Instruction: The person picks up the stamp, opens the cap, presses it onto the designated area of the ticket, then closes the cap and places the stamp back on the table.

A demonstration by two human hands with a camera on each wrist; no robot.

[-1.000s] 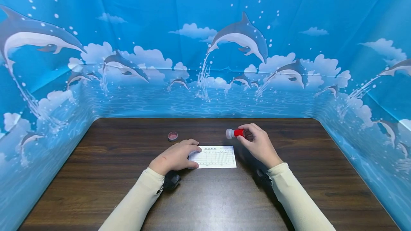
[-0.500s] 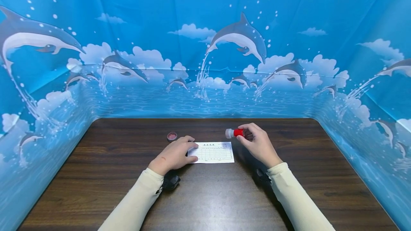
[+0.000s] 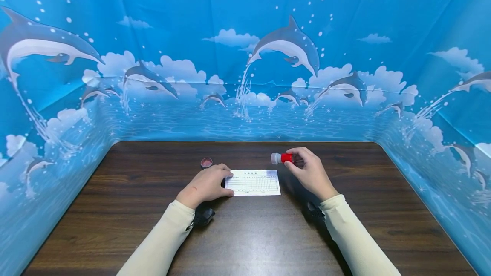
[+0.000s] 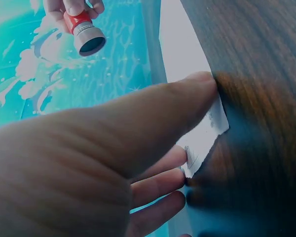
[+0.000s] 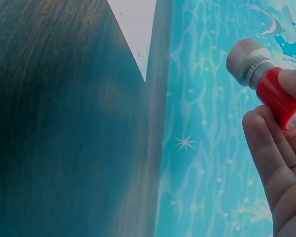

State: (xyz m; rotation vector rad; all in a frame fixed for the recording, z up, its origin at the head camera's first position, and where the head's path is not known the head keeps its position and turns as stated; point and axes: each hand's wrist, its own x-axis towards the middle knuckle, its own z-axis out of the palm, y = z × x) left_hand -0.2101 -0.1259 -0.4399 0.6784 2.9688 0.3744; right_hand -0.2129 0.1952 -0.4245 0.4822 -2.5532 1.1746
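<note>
A white slip of paper [image 3: 255, 183] printed with a table grid lies flat on the table, seen in the head view. At its left end my left hand [image 3: 205, 186] rests with thumb and fingers spread; thumb and fingertips touch the slip's edges in the left wrist view. My right hand [image 3: 310, 171] is raised to the right and beyond the slip. Between thumb and fingers it pinches a red stamp [image 5: 277, 94] whose whitish round end points left. That round end shows a dark face [image 4: 92, 45] in the left wrist view.
A small round cap [image 3: 206, 163] with a reddish inside sits on the dark wooden table [image 3: 245, 233], just beyond my left hand. Blue dolphin-print cloth [image 3: 172, 118] encloses the table's back and sides.
The slip has slid slightly away from me along with my left hand, whose fingers then drew back left toward the slip's end. My right hand with the stamp stays nearly still.
</note>
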